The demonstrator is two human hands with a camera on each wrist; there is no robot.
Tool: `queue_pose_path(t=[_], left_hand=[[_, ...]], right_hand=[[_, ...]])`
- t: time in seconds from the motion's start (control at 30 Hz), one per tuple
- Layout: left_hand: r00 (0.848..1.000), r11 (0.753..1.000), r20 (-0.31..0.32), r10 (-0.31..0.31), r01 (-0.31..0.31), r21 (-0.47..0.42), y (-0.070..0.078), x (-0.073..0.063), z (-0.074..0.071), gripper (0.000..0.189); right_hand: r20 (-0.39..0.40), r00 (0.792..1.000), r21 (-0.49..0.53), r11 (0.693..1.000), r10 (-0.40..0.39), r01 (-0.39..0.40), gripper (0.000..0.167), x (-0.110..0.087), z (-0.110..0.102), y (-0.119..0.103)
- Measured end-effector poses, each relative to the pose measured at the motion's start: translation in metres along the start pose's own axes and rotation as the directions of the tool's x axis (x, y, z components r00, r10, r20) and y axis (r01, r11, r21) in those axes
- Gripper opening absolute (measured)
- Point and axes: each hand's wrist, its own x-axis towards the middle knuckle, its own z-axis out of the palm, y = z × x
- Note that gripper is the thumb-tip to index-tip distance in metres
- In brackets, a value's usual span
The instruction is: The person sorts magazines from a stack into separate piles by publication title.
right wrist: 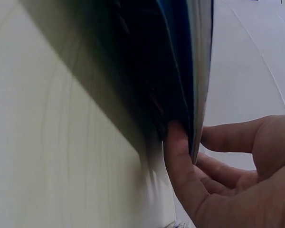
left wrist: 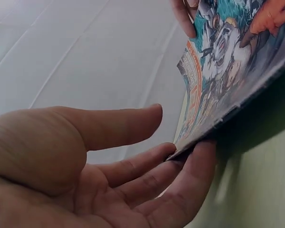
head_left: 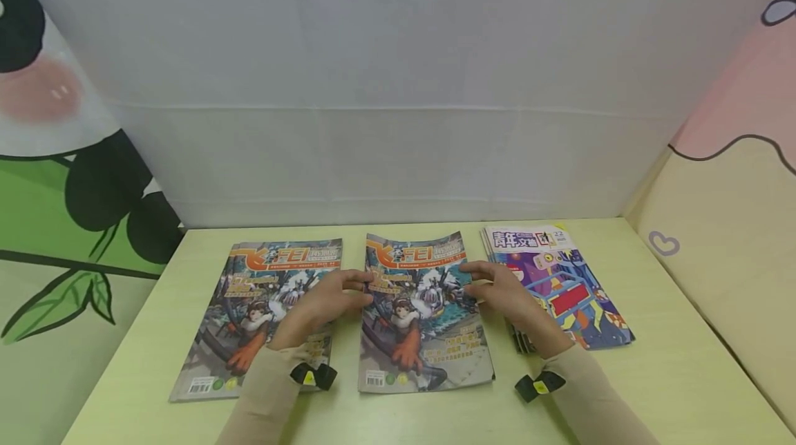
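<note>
A magazine (head_left: 423, 320) with an orange title and a comic-style cover lies face up between the two hands, its top edge curving up. At its left edge is my left hand (head_left: 334, 298); in the left wrist view its fingers (left wrist: 199, 166) reach under the edge while the thumb (left wrist: 128, 126) stands apart from the cover. My right hand (head_left: 500, 293) pinches the right edge. The right wrist view shows its thumb (right wrist: 232, 137) against one face of the magazine (right wrist: 202, 71) and a finger (right wrist: 180, 161) under the other. Shadow falls on the tabletop beneath the lifted side.
On the left, partly behind the left arm, lies a stack of magazines (head_left: 218, 320) with the same cover. Another stack of purple-covered magazines (head_left: 578, 293) sits on the right, beside the right forearm. A white sheet (head_left: 398, 155) rises behind the pale wooden table (head_left: 684, 362).
</note>
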Motion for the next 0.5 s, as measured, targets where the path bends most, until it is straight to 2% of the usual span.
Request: queue_pose_path(t=[0.33, 0.5], left_hand=[[1.0, 0.996, -0.005, -0.008, 0.008, -0.085, 0.0037, -0.0014, 0.0034, 0.056], [1.0, 0.997, -0.024, -0.014, 0.012, -0.076, 0.0028, -0.0007, 0.0052, 0.054]], right_hand=[[-0.04, 0.999, -0.059, 0.998, -0.035, 0.033, 0.044, 0.0002, 0.0011, 0.0004], [-0.053, 0.998, -0.065, 0.997, -0.044, 0.04, 0.044, 0.0001, 0.0019, -0.0001]])
